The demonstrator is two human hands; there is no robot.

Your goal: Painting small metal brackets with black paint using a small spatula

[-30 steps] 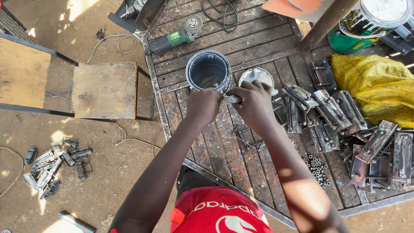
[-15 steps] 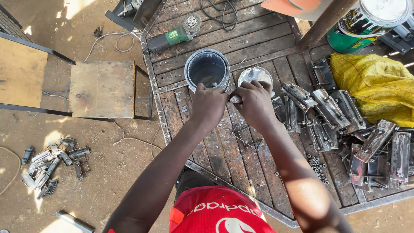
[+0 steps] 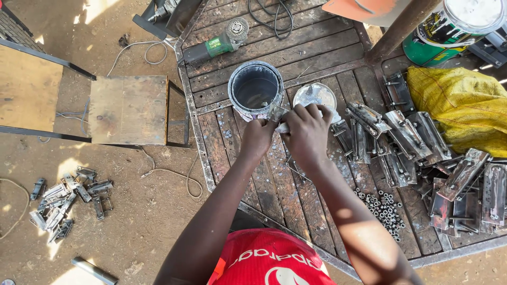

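A small metal piece (image 3: 278, 112) sits pinched between both hands, right at the rim of the paint can (image 3: 255, 89); prob. kept there so drips fall back into the can, though that's a guess; the piece is grey, flat-ish, mostly hidden by fingers, so exact shape can't be told. Left hand (image 3: 257, 138) is curled shut, fingertips gripping the piece from the near side; right hand (image 3: 307, 132) is also closed round it, knuckles up, with a bit of pale rag or similar showing under the fingers.

The can is round, open, dark inside, walls smeared w/ silver-grey paint; its lid (image 3: 315, 96), a shiny disc, lies just beside it on the right, close enough to reach w/o moving. Both rest on a worktable (image 3: 274, 184) of rough wooden planks in a steel frame, stained & speckled.

Right of the hands: a heap of metal brackets (image 3: 401, 137), angular, silvery, overlapping; near them a scatter of small nuts (image 3: 383, 207). Further right a crumpled yellow sack (image 3: 465, 105); above it a green tin (image 3: 449, 31). At the table's far end an angle grinder (image 3: 216, 46), green body, cable trailing off.

Off the table, left: a square wooden stool (image 3: 128, 110) on dirt ground; more grey metal parts (image 3: 66, 198) piled in the dust, well apart from the work.
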